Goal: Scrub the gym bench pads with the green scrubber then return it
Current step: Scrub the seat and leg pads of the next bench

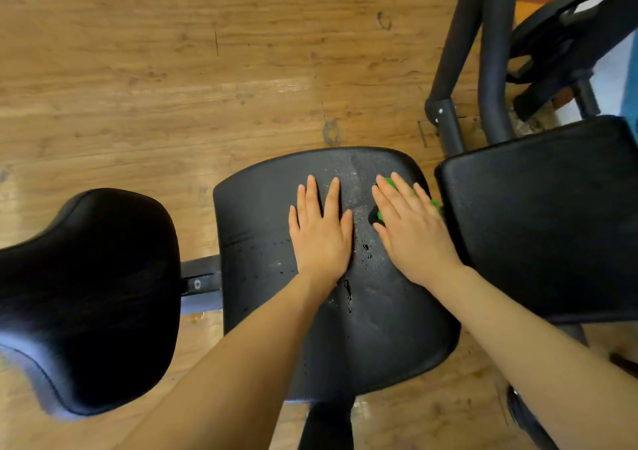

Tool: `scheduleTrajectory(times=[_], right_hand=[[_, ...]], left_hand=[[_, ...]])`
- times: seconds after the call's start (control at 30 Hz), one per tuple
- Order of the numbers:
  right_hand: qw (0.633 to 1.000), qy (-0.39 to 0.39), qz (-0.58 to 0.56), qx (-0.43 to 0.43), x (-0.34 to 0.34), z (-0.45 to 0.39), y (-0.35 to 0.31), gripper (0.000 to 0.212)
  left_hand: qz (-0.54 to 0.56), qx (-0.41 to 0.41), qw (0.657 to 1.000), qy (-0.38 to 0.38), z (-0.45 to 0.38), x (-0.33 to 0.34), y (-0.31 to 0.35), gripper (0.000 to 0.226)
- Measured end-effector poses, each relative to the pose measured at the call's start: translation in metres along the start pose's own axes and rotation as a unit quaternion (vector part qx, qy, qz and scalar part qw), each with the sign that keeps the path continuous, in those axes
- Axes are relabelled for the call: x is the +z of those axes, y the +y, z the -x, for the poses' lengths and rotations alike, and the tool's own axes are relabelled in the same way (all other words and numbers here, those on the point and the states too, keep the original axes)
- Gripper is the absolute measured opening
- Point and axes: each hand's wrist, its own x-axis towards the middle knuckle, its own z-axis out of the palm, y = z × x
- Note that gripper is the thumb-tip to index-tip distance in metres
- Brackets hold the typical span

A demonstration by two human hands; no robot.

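The middle black bench pad (262, 208) lies in front of me, wet with droplets near its centre. My left hand (321, 232) lies flat on it, fingers straight and spread. My right hand (411, 228) presses flat on the green scrubber (392, 184), which shows only as green bits at my fingertips and beside my thumb, near the pad's right edge. A second black pad (538, 214) sits to the right, and a rounded black pad (89, 297) to the left.
Black metal frame tubes (455, 56) rise at the upper right beside a black weight plate (566, 35). A grey steel bar (200, 280) joins the left pad to the middle one. Wooden floor (172, 69) surrounds the bench.
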Motion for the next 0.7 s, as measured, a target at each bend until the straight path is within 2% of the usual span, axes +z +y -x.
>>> scheduleTrajectory(times=[0.17,0.27,0.53,0.7], right_hand=[[1.0,-0.019,0.003,0.025,-0.004,0.039,-0.014,0.058],[0.999,-0.021,0.005,0.034,-0.002,0.053,-0.022,0.059],[1.0,-0.007,0.021,-0.004,0.003,0.025,-0.015,0.052],[1.0,-0.009,0.015,-0.001,0.004,0.011,-0.016,0.056]], left_hand=[[0.019,0.02,0.999,0.033,0.017,0.001,0.001,0.053],[0.016,0.012,1.0,0.018,0.033,0.006,0.0,0.053],[-0.006,0.004,0.999,0.039,0.049,0.02,-0.01,0.055],[-0.031,0.008,0.997,0.064,0.052,0.029,-0.013,0.053]])
